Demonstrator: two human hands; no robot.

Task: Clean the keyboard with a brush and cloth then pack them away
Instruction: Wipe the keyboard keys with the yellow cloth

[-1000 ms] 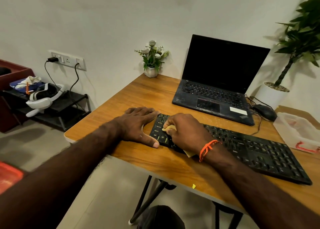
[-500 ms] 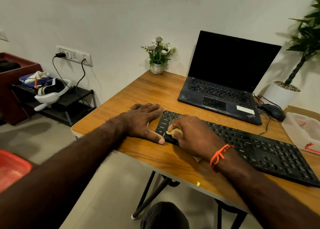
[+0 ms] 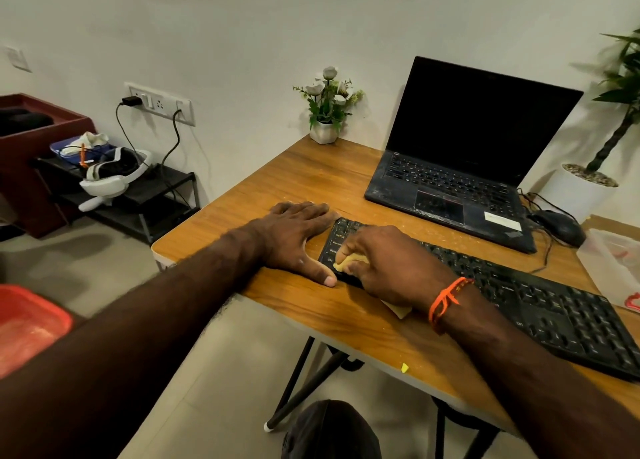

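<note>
Far left on the floor sits one red bin (image 3: 29,323), blurred at the frame's edge. Beyond it stands one dark low shelf (image 3: 138,195) against the wall, carrying one white headset (image 3: 110,178) and one blue tray (image 3: 74,146) with oddments I cannot make out. Above the shelf is one wall socket panel (image 3: 159,103) with two cables hanging from it.

My left forearm reaches in from the near left corner. My left hand (image 3: 294,238) lies flat on the counter (image 3: 304,181), palm down, fingers straight and spread, the thumb stretched along the near left corner of the keyboard (image 3: 519,295) and touching its edge.

At the far edge of the counter stands one small white pot of flowers (image 3: 327,106). The one black keyboard runs from the middle of the counter toward the near right. My right hand (image 3: 388,264) sits over its left end, knuckles up, fingers curled and pinching one yellow cloth (image 3: 349,261) against the keys; a corner of the cloth pokes out beneath my wrist. One orange thread band (image 3: 446,299) circles that wrist. One tiny yellow scrap (image 3: 404,367) lies at the counter's near edge.

Farther back is one open black laptop (image 3: 464,167), screen dark. To its right rest one black mouse (image 3: 559,228), one clear plastic bag (image 3: 616,264) with red markings, and one potted plant (image 3: 595,167) in a white pot.
</note>
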